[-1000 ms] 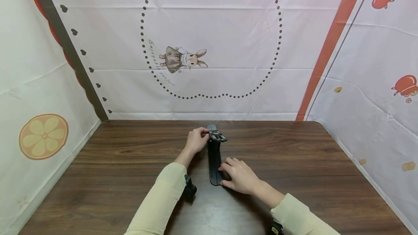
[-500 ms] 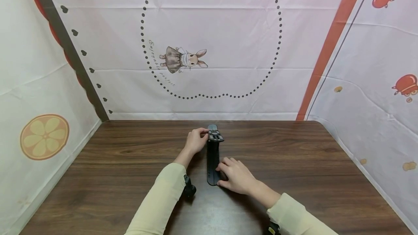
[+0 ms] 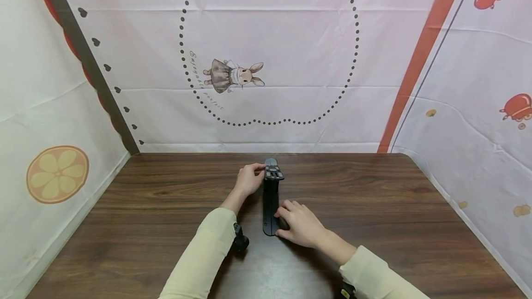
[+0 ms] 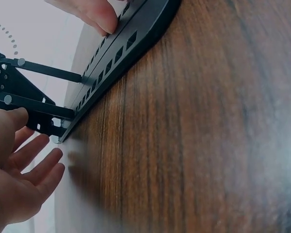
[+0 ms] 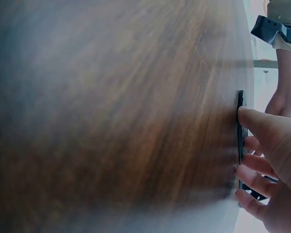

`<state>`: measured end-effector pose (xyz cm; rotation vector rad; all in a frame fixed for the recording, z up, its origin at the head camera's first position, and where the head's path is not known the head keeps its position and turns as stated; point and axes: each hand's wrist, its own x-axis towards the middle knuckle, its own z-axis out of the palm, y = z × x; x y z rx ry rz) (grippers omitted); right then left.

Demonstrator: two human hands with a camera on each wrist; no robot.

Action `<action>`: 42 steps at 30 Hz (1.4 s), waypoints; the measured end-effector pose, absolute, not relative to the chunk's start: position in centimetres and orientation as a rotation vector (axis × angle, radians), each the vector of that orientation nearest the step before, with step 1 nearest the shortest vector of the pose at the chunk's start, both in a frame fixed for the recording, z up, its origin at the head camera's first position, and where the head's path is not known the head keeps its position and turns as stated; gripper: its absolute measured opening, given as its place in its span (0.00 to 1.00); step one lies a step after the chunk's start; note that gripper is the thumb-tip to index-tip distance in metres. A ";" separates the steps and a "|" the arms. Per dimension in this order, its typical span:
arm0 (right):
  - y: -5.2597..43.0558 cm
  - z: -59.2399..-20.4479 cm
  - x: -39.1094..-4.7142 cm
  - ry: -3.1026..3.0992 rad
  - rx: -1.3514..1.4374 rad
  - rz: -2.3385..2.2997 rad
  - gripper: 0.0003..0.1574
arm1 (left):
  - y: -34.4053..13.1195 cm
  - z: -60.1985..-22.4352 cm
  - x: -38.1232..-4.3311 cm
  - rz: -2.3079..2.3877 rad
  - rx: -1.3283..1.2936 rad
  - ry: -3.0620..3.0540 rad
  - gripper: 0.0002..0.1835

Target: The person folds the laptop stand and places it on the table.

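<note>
A black folding stand (image 3: 271, 204) stands on the wooden table, its long slotted base running away from me. At its far end, hinged bars (image 4: 43, 70) carry a small tilted plate (image 3: 274, 172). My left hand (image 3: 249, 179) is on the left of that end and pinches the hinged part between thumb and forefinger; its other fingers stay loosely bent in the left wrist view. My right hand (image 3: 303, 224) grips the near right edge of the base (image 4: 121, 43), thumb at the near corner and fingertips on top. In the right wrist view the base shows as a thin black edge (image 5: 240, 131).
The brown wooden table (image 3: 166, 188) spreads out on both sides of the stand. A white printed cloth (image 3: 291, 50) hangs behind it and along both sides. A black wrist camera (image 3: 240, 238) sits on the left sleeve.
The near end of the stand has swung a little to the left, and its top plate has turned straighter. My right hand shifted left with it; the left hand has barely moved.
</note>
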<state>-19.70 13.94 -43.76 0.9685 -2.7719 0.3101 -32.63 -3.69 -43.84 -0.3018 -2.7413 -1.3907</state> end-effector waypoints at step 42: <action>15.9 -42.3 -22.1 -2.799 0.956 0.761 0.23 | -5.6 -42.7 -29.9 -1.371 -0.512 -2.654 0.17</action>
